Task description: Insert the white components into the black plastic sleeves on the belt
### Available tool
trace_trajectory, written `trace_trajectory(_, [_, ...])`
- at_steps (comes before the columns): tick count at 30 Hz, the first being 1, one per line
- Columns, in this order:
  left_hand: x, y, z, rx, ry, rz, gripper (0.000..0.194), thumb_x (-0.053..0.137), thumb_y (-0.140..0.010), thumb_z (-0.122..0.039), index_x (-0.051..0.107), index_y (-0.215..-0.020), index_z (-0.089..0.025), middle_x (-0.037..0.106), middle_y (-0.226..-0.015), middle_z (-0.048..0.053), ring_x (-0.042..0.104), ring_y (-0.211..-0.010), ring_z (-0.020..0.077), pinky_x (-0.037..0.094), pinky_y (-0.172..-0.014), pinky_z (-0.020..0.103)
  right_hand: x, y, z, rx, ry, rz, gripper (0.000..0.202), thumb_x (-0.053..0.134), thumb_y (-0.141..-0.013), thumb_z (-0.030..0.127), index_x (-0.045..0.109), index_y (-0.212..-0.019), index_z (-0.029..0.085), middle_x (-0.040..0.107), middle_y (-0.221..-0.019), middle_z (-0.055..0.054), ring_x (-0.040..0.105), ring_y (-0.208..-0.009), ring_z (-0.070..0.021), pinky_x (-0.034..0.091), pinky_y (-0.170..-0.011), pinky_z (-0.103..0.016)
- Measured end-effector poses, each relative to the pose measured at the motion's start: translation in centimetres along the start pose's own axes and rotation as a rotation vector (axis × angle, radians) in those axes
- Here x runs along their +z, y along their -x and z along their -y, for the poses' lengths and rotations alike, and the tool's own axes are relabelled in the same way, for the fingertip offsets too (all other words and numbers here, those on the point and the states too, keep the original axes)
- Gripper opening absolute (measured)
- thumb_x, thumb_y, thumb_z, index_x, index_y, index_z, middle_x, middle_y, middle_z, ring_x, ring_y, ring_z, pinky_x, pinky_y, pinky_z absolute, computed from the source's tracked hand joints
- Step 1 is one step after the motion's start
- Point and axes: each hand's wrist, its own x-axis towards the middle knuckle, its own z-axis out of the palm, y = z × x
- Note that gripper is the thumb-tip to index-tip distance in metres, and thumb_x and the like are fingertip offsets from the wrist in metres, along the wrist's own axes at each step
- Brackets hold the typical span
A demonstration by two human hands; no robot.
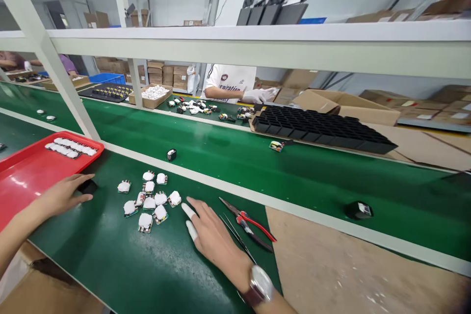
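Box (87, 186) sits gripped in our left hand (61, 200); our empty right hand (217, 240) seems reaching, needing soft pinches for white lumps (174, 198).

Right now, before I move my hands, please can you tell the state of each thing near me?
Left hand: closed around a black case.
Right hand: open, holding nothing, two fingers covered in white.
Pliers: lying flat, handles spread.
Tweezers: lying beside the pliers, arms apart.
Red tray: partly filled, white-topped pieces in rows.
White-topped boards: loose, grouped between the hands.
Cardboard box: open, flaps spread.
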Motion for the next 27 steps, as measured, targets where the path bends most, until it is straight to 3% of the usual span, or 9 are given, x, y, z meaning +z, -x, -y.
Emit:
trace_trajectory(2, [0.7,0.6,0.2,-0.007,0.025,0.068,0.051,0.059,-0.092,-0.063,0.069,-0.126,-0.027,0.08,-0.113,0.005,0.077,-0.094,0.0324,0.061,-0.08,0.037,0.9,-2.7,-0.3,-0.009,-0.065,0.039,0.047,0.054,-0.089,0.002,0.063,-0.134,0.014,0.049,-0.158,-0.019,0.052,-0.14,-0.0327,0.052,-0.112,-0.052])
trace_trajectory(4, [1.1,0.6,-0.2,-0.034,0.019,0.083,0.048,0.055,-0.094,-0.059,0.066,-0.125,-0.025,0.079,-0.099,0.003,0.076,-0.079,0.0287,0.059,-0.073,0.035,1.6,-4.4,-0.7,-0.014,-0.089,0.045,0.041,0.056,-0.09,0.004,0.066,-0.129,0.016,0.055,-0.154,-0.016,0.053,-0.139,-0.0317,0.053,-0.11,-0.052])
trace_trajectory(7, [0.9,0.5,-2.0,-0.039,0.044,0.028,0.051,0.06,-0.09,-0.059,0.063,-0.124,-0.021,0.071,-0.082,0.003,0.07,-0.068,0.0253,0.056,-0.065,0.034,1.9,-4.3,-0.9,-0.006,-0.106,0.028,0.027,0.06,-0.096,0.012,0.067,-0.122,0.019,0.067,-0.136,-0.013,0.061,-0.126,-0.03,0.056,-0.103,-0.05])
trace_trajectory(10, [0.2,0.6,-5.3,-0.009,0.159,0.008,0.056,0.066,-0.089,-0.059,0.06,-0.13,-0.021,0.07,-0.087,0.004,0.067,-0.071,0.0229,0.058,-0.068,0.034,1.2,-2.0,-0.7,0.028,-0.125,0.006,0.016,0.064,-0.1,0.021,0.066,-0.116,0.021,0.071,-0.12,-0.011,0.065,-0.111,-0.0273,0.058,-0.094,-0.046])
trace_trajectory(14, [0.3,0.8,-12.2,0.189,0.336,0.079,0.053,0.071,-0.092,-0.054,0.06,-0.135,-0.024,0.072,-0.106,0.005,0.068,-0.08,0.0206,0.06,-0.077,0.033,0.2,1.1,-0.1,0.088,-0.119,-0.009,0.011,0.063,-0.101,0.022,0.064,-0.112,0.021,0.068,-0.109,-0.009,0.065,-0.1,-0.0259,0.058,-0.086,-0.044])
trace_trajectory(17, [2.2,1.4,-17.4,0.416,0.428,0.189,0.044,0.067,-0.099,-0.04,0.057,-0.139,-0.025,0.07,-0.123,0.007,0.071,-0.093,0.0207,0.061,-0.085,0.033,-0.3,2.6,0.2,0.134,-0.108,-0.024,0.03,0.068,-0.099,0.025,0.058,-0.127,0.02,0.067,-0.111,-0.01,0.064,-0.101,-0.0279,0.059,-0.087,-0.047])
trace_trajectory(20, [5.5,2.3,-20.8,0.587,0.454,0.269,0.046,0.065,-0.101,-0.031,0.053,-0.145,-0.026,0.066,-0.138,0.009,0.068,-0.12,0.0254,0.059,-0.101,0.037,-0.7,3.9,0.5,0.116,-0.111,-0.028,0.038,0.071,-0.096,0.023,0.057,-0.13,0.021,0.065,-0.119,-0.011,0.063,-0.107,-0.03,0.059,-0.09,-0.049])
trace_trajectory(24, [9.7,3.0,-22.3,0.605,0.44,0.339,0.052,0.068,-0.099,-0.029,0.05,-0.148,-0.026,0.065,-0.139,0.011,0.069,-0.121,0.0279,0.061,-0.1,0.041,-1.4,5.3,0.6,0.119,-0.109,-0.043,0.033,0.062,-0.098,0.015,0.056,-0.131,0.021,0.066,-0.121,-0.012,0.064,-0.107,-0.03,0.061,-0.09,-0.05])
trace_trajectory(27, [11.8,3.5,-22.4,0.549,0.456,0.359,0.061,0.07,-0.099,-0.035,0.043,-0.154,-0.028,0.062,-0.143,0.011,0.068,-0.124,0.0294,0.06,-0.102,0.045,-1.9,6.4,0.8,0.188,-0.105,-0.095,0.037,0.058,-0.101,0.018,0.052,-0.137,0.02,0.067,-0.12,-0.013,0.066,-0.107,-0.0296,0.062,-0.09,-0.05])
